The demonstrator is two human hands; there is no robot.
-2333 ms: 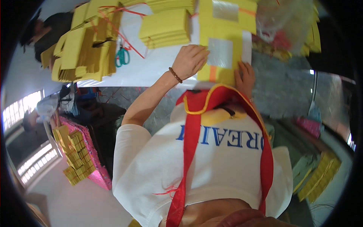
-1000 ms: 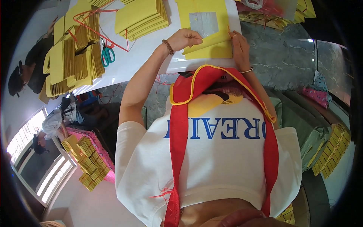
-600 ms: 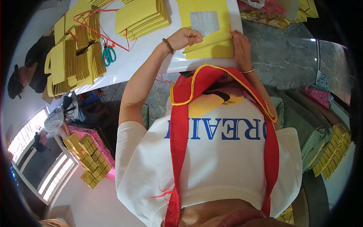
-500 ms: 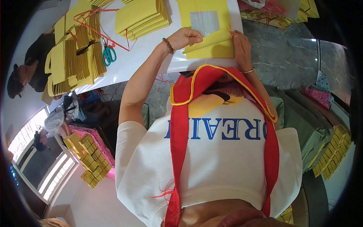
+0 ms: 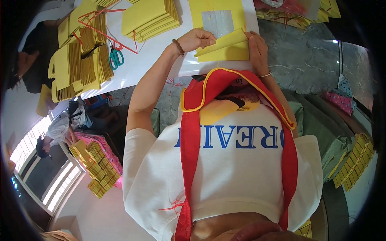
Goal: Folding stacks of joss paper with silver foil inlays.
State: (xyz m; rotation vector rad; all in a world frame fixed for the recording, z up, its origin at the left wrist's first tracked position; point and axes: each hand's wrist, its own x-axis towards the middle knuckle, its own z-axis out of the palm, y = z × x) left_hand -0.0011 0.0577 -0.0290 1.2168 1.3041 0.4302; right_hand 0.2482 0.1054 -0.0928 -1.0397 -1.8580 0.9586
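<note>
A sheet of yellow paper (image 5: 227, 54) lies at the near edge of the white table, part of it folded up into a raised flap. My left hand (image 5: 201, 39) pinches the left part of this flap between thumb and curled fingers. At the flap's right end, my right hand (image 5: 257, 49) is closed on the paper's edge, its thumb mostly hidden. Just beyond is a grey rectangular patch (image 5: 217, 22) lying on more yellow paper (image 5: 196, 12).
Stacks of folded yellow paper (image 5: 146, 18) and further bundles (image 5: 68, 66) cover the table's left side, with red string and teal-handled scissors (image 5: 116, 58). Two people are at the left. Green wrapped packages (image 5: 321, 128) stand at the right, near yellow bundles (image 5: 354, 160).
My hands and the folded sheet stay almost still. At the far left, a person in black has shifted, and a yellow sheet near that person has moved left and down.
</note>
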